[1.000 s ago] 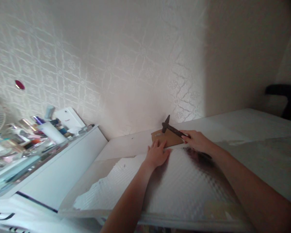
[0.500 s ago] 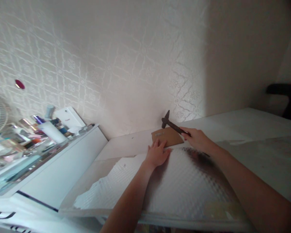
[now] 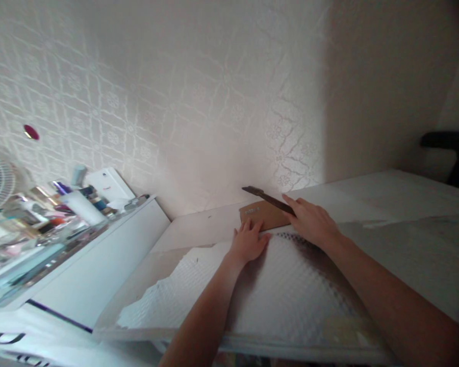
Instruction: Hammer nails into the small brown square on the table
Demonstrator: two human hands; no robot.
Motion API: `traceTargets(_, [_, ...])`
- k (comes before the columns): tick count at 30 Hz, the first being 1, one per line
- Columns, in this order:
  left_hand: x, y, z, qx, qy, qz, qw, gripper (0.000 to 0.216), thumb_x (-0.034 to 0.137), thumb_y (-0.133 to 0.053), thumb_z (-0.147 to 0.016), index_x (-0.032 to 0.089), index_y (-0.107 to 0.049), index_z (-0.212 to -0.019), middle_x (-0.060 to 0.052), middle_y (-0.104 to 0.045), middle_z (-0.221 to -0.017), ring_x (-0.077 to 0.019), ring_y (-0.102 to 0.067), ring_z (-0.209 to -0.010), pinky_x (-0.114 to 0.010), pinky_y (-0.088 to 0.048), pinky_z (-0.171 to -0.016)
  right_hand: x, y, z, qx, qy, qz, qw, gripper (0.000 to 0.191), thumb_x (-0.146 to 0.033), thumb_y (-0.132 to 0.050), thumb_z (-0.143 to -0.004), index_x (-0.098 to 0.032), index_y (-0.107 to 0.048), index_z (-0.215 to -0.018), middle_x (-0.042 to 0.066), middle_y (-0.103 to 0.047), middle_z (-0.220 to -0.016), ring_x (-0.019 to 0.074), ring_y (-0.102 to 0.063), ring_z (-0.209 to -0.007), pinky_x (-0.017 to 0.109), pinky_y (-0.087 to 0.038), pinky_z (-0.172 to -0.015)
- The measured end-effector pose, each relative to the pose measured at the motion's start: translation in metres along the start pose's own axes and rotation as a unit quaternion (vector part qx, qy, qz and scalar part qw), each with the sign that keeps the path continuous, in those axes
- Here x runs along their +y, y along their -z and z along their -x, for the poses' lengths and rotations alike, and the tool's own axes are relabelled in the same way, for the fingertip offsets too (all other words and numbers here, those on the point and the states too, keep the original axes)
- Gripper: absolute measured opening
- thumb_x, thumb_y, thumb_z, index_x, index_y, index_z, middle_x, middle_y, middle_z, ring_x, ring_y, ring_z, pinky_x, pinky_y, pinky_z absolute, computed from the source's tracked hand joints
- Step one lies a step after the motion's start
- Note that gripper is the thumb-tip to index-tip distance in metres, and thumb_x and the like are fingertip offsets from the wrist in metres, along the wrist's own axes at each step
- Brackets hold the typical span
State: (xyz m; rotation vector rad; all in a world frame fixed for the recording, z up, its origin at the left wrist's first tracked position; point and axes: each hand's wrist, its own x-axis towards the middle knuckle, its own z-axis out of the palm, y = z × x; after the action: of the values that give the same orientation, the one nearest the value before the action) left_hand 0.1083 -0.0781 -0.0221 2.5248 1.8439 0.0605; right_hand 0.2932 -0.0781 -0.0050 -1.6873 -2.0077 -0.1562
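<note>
A: What's at nine o'clock?
B: A shelf (image 3: 80, 239) crowded with bottles (image 3: 80, 204).
A: The left hand (image 3: 248, 242)?
B: Spread flat, pressing the brown card (image 3: 263, 214) at centre.
A: The right hand (image 3: 311, 223)?
B: At three o'clock of it, gripping a dark hammer (image 3: 268, 199) above the card.

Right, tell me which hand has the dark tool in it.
The right hand holds the dark tool above the brown cardboard piece; the left hand lies flat, fingers at the cardboard's near edge.
</note>
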Motion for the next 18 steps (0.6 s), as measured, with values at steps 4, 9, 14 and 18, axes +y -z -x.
traceTargets(4, [-0.001, -0.002, 0.000, 0.004, -0.001, 0.003, 1.000, 0.058, 0.058, -0.017, -0.083, 0.027, -0.019, -0.133, -0.011, -0.021, -0.138, -0.0282, -0.019, -0.125, -0.050, -0.020, -0.096, -0.003, 0.008, 0.000, 0.105, -0.089, 0.012, 0.990, 0.052, -0.036, -0.039, -0.080, -0.020, -0.034, -0.129, 0.012, -0.056, -0.100, 0.0222, -0.058, -0.076, 0.030, -0.040, -0.061])
traceTargets(9, [0.000, 0.003, 0.002, 0.010, -0.005, 0.001, 1.000, 0.055, 0.057, -0.019, -0.083, 0.027, -0.025, -0.130, -0.009, -0.026, -0.136, -0.0274, -0.023, -0.123, -0.051, -0.020, -0.096, 0.002, 0.004, -0.007, 0.031, -0.130, -0.062, 0.989, 0.035, -0.037, -0.040, -0.079, -0.020, -0.056, -0.104, 0.009, -0.063, -0.081, 0.0216, -0.059, -0.072, 0.028, -0.039, -0.058])
traceTargets(14, [0.004, 0.014, 0.006, 0.035, 0.019, -0.026, 0.999, 0.045, 0.051, -0.022, -0.085, 0.022, -0.042, -0.114, -0.008, -0.043, -0.122, -0.0263, -0.031, -0.118, -0.052, -0.020, -0.096, 0.005, 0.004, -0.010, 0.036, -0.143, -0.086, 0.985, 0.031, -0.039, -0.045, -0.076, -0.019, -0.058, -0.095, 0.008, -0.064, -0.075, 0.0216, -0.059, -0.071, 0.028, -0.038, -0.057])
traceTargets(18, [0.016, 0.010, 0.006, 0.091, 0.004, -0.029, 0.995, 0.049, 0.050, -0.022, -0.086, 0.019, -0.037, -0.121, -0.010, -0.033, -0.132, -0.0266, -0.021, -0.124, -0.049, -0.016, -0.099, 0.001, 0.015, -0.010, 0.089, -0.204, -0.239, 0.945, 0.026, -0.036, -0.048, -0.073, -0.017, -0.058, -0.086, 0.007, -0.061, -0.070, 0.0182, -0.057, -0.062, 0.027, -0.039, -0.052])
